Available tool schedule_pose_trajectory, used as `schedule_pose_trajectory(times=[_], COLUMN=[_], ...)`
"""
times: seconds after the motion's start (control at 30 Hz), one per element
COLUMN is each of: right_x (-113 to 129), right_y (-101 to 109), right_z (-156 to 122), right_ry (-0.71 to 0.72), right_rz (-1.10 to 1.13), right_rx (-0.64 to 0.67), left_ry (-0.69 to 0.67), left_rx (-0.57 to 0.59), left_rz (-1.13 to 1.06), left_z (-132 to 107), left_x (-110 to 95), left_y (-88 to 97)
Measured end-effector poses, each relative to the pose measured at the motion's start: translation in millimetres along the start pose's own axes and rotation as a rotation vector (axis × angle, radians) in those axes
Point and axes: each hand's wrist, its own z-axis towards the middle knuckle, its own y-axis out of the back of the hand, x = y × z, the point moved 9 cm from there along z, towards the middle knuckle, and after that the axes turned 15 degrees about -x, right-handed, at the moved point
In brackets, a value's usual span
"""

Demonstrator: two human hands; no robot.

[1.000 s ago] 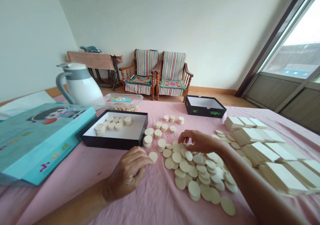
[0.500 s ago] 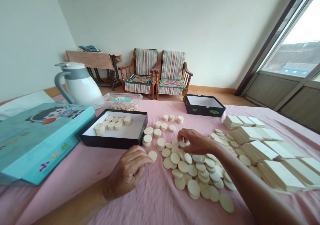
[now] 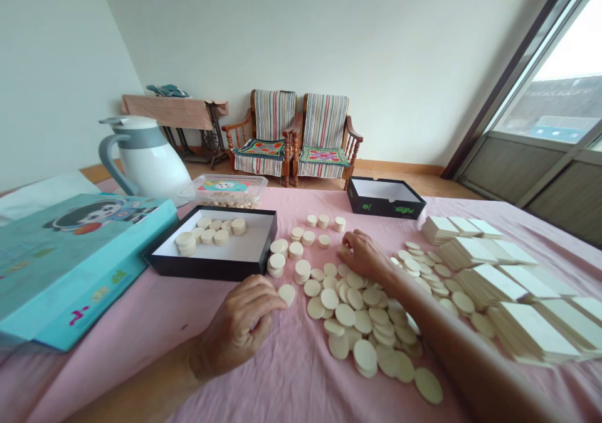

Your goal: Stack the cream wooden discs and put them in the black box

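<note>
A heap of cream round discs [image 3: 371,322] lies on the pink tablecloth [image 3: 291,379]. My left hand [image 3: 239,324] rests on the cloth with fingers curled, pinching one disc [image 3: 286,294] at its fingertips. My right hand [image 3: 362,253] reaches over the far edge of the heap, fingers bent down onto the discs near small stacks [image 3: 301,253]. A black tray with a white inside [image 3: 256,250] holds several short disc stacks [image 3: 209,233].
Piles of cream rectangular cards [image 3: 508,285] fill the right side. A second black box [image 3: 383,198] stands at the back. At the left are a teal picture box [image 3: 70,253], a white jug [image 3: 145,159] and a clear plastic tub [image 3: 228,191]. Two striped armchairs [image 3: 296,137] stand by the wall.
My right hand has moved away from me, from the middle of the heap to its far edge by the small stacks. My left hand has stayed in place with its disc.
</note>
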Motion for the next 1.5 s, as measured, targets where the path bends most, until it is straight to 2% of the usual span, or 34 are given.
schedule_pose_trajectory(times=[0.17, 0.27, 0.5, 0.67, 0.87, 1.07, 1.27, 1.37, 1.5], right_x=[29.2, 36.2, 22.5, 24.8, 12.2, 19.3, 5.7, 16.9, 48.9], right_y=[10.2, 12.1, -5.0, -4.7, 0.5, -7.1, -5.5, 4.4, 6.5], right_z=[-2.9, -5.0, -7.1, -6.9, -5.1, -6.1, -2.9, -2.6, -15.3], right_ry=[0.157, 0.185, 0.111, 0.145, 0.061, 0.159, 0.061, 0.103, 0.243], right_rz=[0.238, 0.251, 0.226, 0.205, 0.005, 0.160, 0.056, 0.137, 0.321], right_rx=[0.099, 0.126, 0.171, 0.178, 0.119, 0.128, 0.101, 0.080, 0.252], left_ry=[0.001, -0.003, 0.003, 0.004, 0.002, 0.002, 0.002, 0.000, -0.005], left_rx=[0.003, -0.002, -0.001, -0.004, -0.003, 0.006, -0.005, 0.000, 0.010], left_rz=[0.004, 0.006, 0.020, 0.022, 0.017, 0.014, 0.016, 0.013, 0.009], left_z=[1.2, 2.7, 0.6, 1.3, 2.3, 1.9, 3.8, 2.7, 0.7], left_x=[0.5, -0.8, 0.6, 0.5, -1.1, -0.6, -2.5, -1.9, -0.5], left_y=[-0.3, 0.8, 1.0, 1.1, 1.0, 0.6, 1.5, 1.3, 0.7])
